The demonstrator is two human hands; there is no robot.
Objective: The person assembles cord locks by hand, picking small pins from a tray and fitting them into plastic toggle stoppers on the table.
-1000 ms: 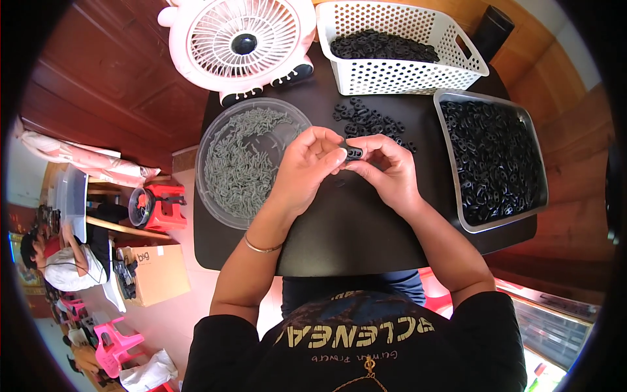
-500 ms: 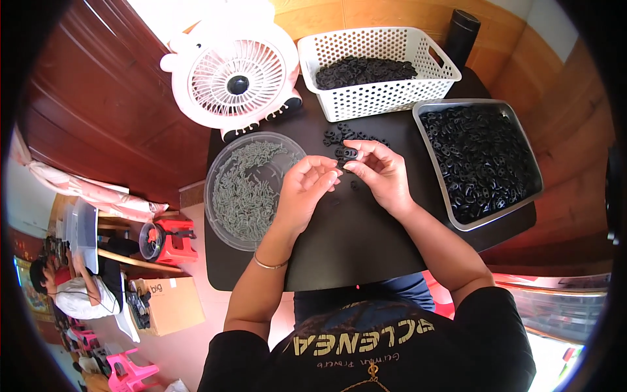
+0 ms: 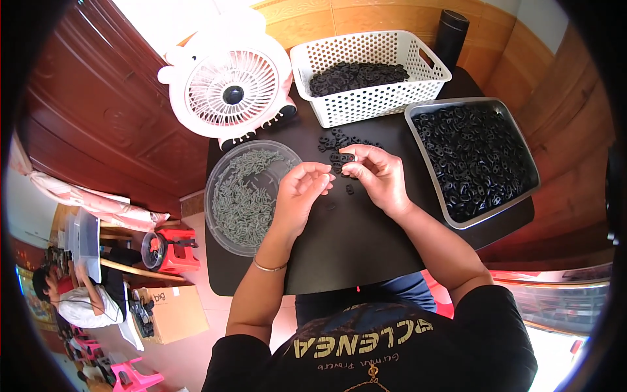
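Between the thumb and fingers of my right hand point(image 3: 384, 181) is a small black oval plastic piece with two holes point(image 3: 347, 158), held over the dark table point(image 3: 353, 255). My left hand point(image 3: 298, 196) is just left of it, its thumb and fingertips pinched together. Whatever those fingertips hold, if anything, is too small to make out. Beyond my hands lies a loose cluster of black plastic pieces point(image 3: 336, 140). One single black piece point(image 3: 350, 189) rests nearer to me. Beside my left hand stands a round clear tub point(image 3: 208, 215) of small grey-green pieces point(image 3: 238, 212).
A metal tray point(image 3: 450, 219) full of shiny black pieces is at the right. Behind are a white perforated basket point(image 3: 372, 108) with more black parts, a black cylinder point(image 3: 451, 39) and a pink-white fan point(image 3: 232, 95). At far left, a person point(image 3: 81, 304) sits near a carton point(image 3: 176, 313).
My hands have drawn slightly apart, and my left fingertips are closer together. The black piece stays in my right hand. The whole view has shifted a little.
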